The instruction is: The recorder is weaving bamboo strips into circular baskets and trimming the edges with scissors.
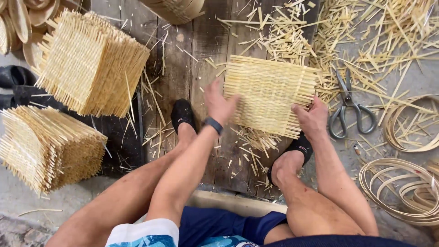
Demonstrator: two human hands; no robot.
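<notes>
A square woven bamboo mat [270, 93] lies on the dark wooden boards between my feet. My left hand [219, 103] rests on the mat's left edge with fingers spread, a dark band on the wrist. At the mat's lower right corner, my right hand [313, 116] pinches the edge with bent fingers. Loose strip ends stick out all round the mat.
Two tall stacks of finished woven mats [91, 64] [45, 146] stand at the left. Scissors [350, 107] lie right of the mat. Bamboo hoops [402, 187] [411, 123] sit at the right. Offcut strips [366, 41] litter the floor; my feet in black shoes [183, 114] flank the mat.
</notes>
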